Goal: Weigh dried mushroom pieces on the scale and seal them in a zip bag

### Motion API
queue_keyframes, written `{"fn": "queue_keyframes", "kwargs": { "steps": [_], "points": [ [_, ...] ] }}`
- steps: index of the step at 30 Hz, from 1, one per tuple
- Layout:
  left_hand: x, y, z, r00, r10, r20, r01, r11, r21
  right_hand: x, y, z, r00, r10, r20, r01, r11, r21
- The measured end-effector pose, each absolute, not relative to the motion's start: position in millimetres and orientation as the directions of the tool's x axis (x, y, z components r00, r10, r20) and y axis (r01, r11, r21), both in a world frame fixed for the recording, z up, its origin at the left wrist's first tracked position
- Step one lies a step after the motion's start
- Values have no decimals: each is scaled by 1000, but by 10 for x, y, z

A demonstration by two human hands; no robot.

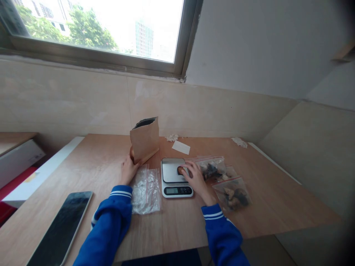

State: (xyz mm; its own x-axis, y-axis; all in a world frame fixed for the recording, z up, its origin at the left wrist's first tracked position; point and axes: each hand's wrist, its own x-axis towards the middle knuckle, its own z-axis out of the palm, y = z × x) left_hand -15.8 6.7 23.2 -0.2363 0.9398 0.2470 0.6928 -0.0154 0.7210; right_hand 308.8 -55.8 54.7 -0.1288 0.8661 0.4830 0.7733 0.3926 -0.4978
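A brown paper bag [145, 140] stands upright with its top open, and my left hand [129, 168] grips its lower left corner. My right hand [195, 179] is over the steel plate of a white kitchen scale [169, 171], its fingers closed on a small brown piece [181, 170] that looks dried. Whether the piece rests on the plate or is just above it, I cannot tell. The scale's display is lit, but its digits are too small to read. Empty clear zip bags [146, 192] lie between my left forearm and the scale.
Filled zip bags [233, 194] with dark and tan pieces lie right of the scale. A white card [181, 147] and crumpled whitish scraps [172, 137] are near the wall. A large phone or tablet [62, 229] lies at the left front. Boxes [19, 162] stand at far left.
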Motion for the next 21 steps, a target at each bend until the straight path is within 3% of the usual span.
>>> {"fn": "queue_keyframes", "kwargs": {
  "steps": [4,7,17,19,21],
  "points": [
    [-174,75,228,-202,944,260,705,-44,707,3498,-567,470,151,786,599,956,38,-291],
    [-189,82,215,-199,946,257,698,-48,715,3737,-553,432,183,823,538,977,-91,-193],
    [-232,151,82,-190,940,285,504,-156,849,3603,-616,431,120,914,388,984,-58,-169],
    [-224,148,89,-180,940,290,461,-180,869,3437,-658,650,137,887,440,972,-36,-231],
    [-214,134,104,-185,940,286,442,-180,879,3179,-706,968,86,816,571,939,124,-319]
  ]
}}
